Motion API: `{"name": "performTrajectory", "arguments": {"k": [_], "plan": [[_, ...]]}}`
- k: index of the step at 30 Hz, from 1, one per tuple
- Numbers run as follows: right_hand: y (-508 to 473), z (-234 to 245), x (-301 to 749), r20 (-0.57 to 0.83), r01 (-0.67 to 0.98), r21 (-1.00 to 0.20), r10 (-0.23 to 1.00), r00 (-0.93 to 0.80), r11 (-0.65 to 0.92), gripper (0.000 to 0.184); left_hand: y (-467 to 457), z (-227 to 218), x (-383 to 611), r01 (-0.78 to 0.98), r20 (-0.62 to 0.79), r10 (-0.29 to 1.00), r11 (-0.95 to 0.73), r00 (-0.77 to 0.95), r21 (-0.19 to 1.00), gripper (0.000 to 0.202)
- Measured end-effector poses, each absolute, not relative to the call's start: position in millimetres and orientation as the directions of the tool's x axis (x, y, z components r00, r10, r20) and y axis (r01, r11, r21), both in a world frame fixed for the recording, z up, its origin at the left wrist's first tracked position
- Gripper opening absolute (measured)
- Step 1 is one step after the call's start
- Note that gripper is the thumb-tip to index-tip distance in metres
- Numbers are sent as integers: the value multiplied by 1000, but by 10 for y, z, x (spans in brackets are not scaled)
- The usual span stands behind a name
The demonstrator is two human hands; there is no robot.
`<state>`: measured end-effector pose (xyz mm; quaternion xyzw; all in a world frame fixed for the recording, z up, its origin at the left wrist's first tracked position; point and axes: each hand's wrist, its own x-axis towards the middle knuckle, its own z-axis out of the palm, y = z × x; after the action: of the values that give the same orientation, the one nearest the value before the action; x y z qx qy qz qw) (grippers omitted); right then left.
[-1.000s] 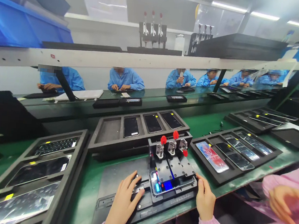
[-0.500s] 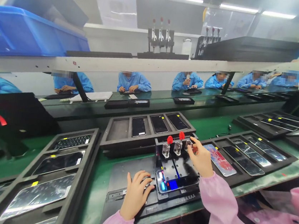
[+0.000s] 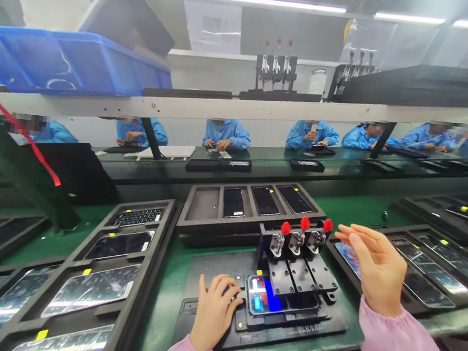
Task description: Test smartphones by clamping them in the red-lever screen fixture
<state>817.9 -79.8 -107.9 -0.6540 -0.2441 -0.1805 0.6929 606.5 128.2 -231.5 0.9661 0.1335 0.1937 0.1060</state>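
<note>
A phone (image 3: 259, 301) with a lit, partly blue screen lies in a black fixture (image 3: 310, 326). Black plates (image 3: 301, 274) on the fixture overlap part of the phone. Behind them stand three toggle clamps (image 3: 296, 242) with red tips, all upright. My left hand (image 3: 215, 311) rests on the fixture's left side, its fingers spread beside a small metal part at the phone's left end; whether they touch that part I cannot tell. My right hand (image 3: 379, 268) is raised to the right of the clamps, fingers stretched out and holding nothing, apart from the nearest red tip.
Foam trays of phones lie on the left (image 3: 162, 246), behind the fixture (image 3: 203, 206) and on the right (image 3: 446, 312). A blue bin (image 3: 77, 65) sits on the shelf (image 3: 225, 102) above. Co-workers in blue (image 3: 228, 135) sit across the bench.
My right hand has left the rightmost clamp and moved right; that clamp's red tip now shows upright. My left hand stays on the fixture. The view has shifted left.
</note>
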Motion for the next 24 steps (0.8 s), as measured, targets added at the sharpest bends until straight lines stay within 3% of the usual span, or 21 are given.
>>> {"name": "performTrajectory", "arguments": {"k": [4,6,9,11,17,19,21,24], "plan": [[-969,-1367,7992,579,580,-814,135,804,32,18,1544,-2295,5718,329,322,391,-916,862,230,20],[-981,-1466,7820,582,602,-797,325,745,46,12,1690,-2310,5527,388,307,441,-895,843,221,20],[-825,-1583,7493,547,645,-752,678,492,138,9,1876,-2378,5271,442,314,512,-855,799,270,21],[-606,-1675,7291,495,673,-720,805,326,170,14,1953,-2441,5139,465,326,569,-815,755,345,23],[205,-2032,7084,365,908,-419,921,137,31,48,1921,-2537,4989,504,253,784,-573,566,647,43],[347,-2096,7094,298,932,-363,948,112,4,52,1879,-2538,5005,468,203,821,-486,533,738,43],[376,-2116,7096,254,929,-368,964,78,22,49,1853,-2545,5027,414,160,850,-399,502,818,43],[289,-2119,7088,230,861,-504,972,57,69,34,1845,-2575,5045,330,114,892,-277,437,903,43]]}}
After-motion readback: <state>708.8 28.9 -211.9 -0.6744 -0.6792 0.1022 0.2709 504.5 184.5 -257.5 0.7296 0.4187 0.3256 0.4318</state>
